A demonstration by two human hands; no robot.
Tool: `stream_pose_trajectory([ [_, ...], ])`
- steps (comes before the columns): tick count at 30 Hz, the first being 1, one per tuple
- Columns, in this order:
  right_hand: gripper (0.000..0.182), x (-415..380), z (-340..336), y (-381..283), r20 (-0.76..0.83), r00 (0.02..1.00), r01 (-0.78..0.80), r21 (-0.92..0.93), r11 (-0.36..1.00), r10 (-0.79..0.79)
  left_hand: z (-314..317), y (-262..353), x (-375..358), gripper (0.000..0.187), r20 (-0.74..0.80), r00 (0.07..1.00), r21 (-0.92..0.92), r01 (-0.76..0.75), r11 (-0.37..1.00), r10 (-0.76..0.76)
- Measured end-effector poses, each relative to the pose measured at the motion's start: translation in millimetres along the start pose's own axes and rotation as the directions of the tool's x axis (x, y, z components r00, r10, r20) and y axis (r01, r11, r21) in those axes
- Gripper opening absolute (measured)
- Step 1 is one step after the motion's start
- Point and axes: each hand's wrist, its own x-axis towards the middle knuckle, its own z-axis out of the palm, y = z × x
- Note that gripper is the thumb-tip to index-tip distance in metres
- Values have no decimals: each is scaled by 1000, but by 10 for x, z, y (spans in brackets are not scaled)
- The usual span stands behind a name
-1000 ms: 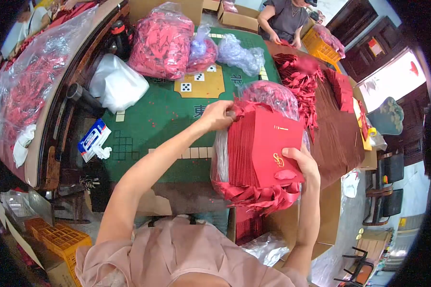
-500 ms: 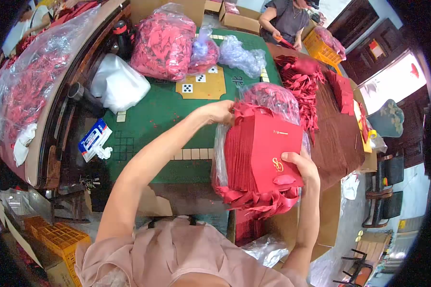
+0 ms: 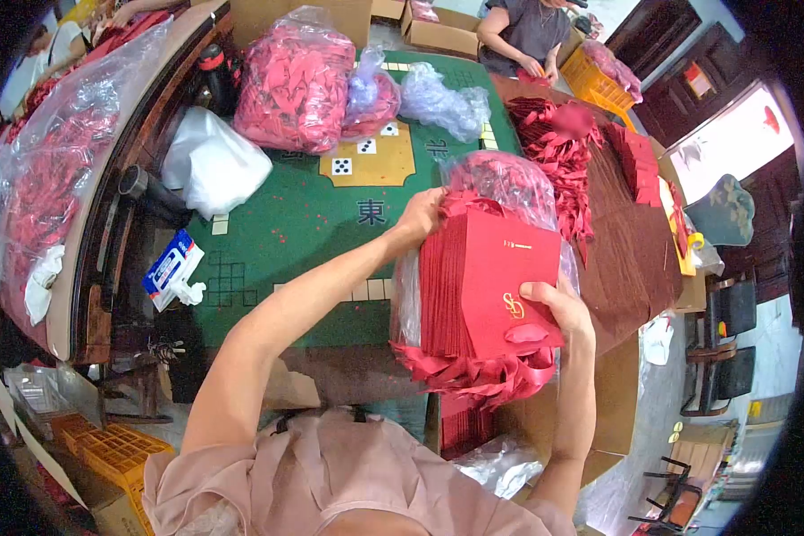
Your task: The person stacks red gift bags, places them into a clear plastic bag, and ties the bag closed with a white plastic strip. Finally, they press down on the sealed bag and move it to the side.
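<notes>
A thick stack of red bags (image 3: 509, 295) with gold print and ribbons hanging from its lower end is held over the table's right part. My left hand (image 3: 422, 214) has its fingers closed at the stack's upper left corner, on the red ribbon there. My right hand (image 3: 558, 308) grips the right side, thumb lying on the front face and fingers hidden behind. Beneath and behind the stack is a clear plastic bag of red ribbons (image 3: 505, 174).
Green mat (image 3: 304, 259) under a big bag of red bows (image 3: 293, 85), white plastic (image 3: 214, 161), a wipes pack (image 3: 171, 268) and a black flask (image 3: 147, 192). Red ribboned pieces (image 3: 554, 147) lie at right. A co-worker (image 3: 527, 36) sits at the far side. An open carton (image 3: 598, 411) stands below.
My left hand has shifted slightly up along the stack's corner. The co-worker's hands have moved closer together around a red piece. The view has shifted a little.
</notes>
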Motion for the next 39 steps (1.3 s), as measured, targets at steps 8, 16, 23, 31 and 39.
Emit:
stream_pose_trajectory([
  [8, 74, -22, 48, -54, 27, 1000, 10, 13, 1000, -10, -217, -2, 18, 18, 375, 624, -35, 749, 662, -686],
  [16, 74, -56, -6, 39, 34, 999, -33, 25, 999, 32, -337, 155, 313, 16, 724, 562, 116, 472, 874, -399],
  [23, 70, -10, 2, -27, 18, 997, -74, 5, 997, 74, 43, -256, 286, 17, 522, 670, -294, 722, 626, -527],
  [31, 66, -58, 78, -41, -40, 998, -51, 5, 999, 51, -251, 145, 434, 10, 459, 769, -483, 636, 602, -445],
  [39, 68, -25, 66, 6, -30, 1000, 0, -17, 1000, 0, -708, 1340, 527, 24, 402, 820, 682, 30, 731, -409],
])
